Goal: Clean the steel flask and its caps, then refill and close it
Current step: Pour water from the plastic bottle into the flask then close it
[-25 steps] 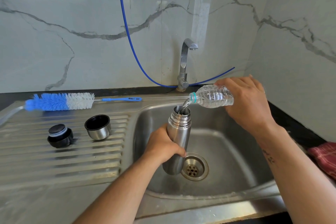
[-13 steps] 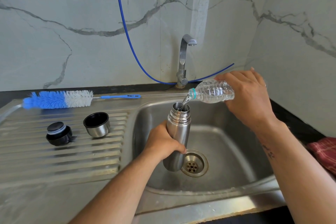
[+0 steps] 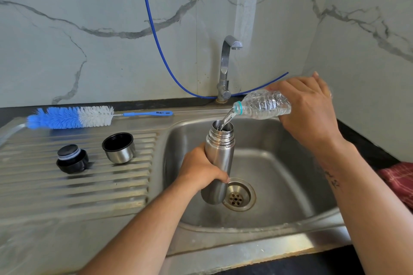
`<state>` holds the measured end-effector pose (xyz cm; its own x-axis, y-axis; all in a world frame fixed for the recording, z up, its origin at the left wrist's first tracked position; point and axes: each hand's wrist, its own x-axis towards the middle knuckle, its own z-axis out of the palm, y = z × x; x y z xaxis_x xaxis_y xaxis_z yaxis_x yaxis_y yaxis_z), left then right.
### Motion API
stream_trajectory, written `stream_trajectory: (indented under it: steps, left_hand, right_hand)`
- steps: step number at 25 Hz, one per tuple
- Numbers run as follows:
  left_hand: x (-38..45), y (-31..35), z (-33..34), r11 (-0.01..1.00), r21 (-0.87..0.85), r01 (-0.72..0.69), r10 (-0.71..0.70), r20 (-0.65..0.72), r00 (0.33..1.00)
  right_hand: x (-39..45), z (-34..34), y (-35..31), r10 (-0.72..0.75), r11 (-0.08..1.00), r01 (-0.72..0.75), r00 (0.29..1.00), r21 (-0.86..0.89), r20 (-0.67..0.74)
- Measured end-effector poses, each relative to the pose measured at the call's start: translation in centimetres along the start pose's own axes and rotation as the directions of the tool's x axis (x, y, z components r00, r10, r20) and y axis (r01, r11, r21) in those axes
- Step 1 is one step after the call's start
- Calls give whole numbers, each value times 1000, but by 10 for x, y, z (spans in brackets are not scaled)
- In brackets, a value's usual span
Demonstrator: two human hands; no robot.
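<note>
Steel flask, one, upright over the sink basin beside the drain; left hand grip clenched round its body. Right hand grasps one plastic bottle, tipped, water running into the flask mouth. Two caps on the drainboard: black stopper, steel cup cap. One bottle brush behind them.

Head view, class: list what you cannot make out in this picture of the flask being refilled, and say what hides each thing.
- Water level inside the steel flask: head view, hidden by its opaque wall.
- Base of the plastic bottle: covered by the right hand.
- Red checked cloth: cut off by the right edge.
- Print on the bottle brush handle: too small to read fully.
- Flask side under the left hand: covered by the fingers.
</note>
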<state>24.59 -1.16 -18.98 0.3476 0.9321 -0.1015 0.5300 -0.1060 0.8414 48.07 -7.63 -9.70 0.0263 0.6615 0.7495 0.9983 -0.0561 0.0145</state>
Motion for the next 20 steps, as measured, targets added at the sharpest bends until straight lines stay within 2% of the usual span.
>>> stream_trajectory:
  steps: [20]
  left_hand:
    - [-2,0,1,1000,9,-13,13,24,1000]
  right_hand:
    - [2,-1,6,-20,1000,19,997,-17,-78]
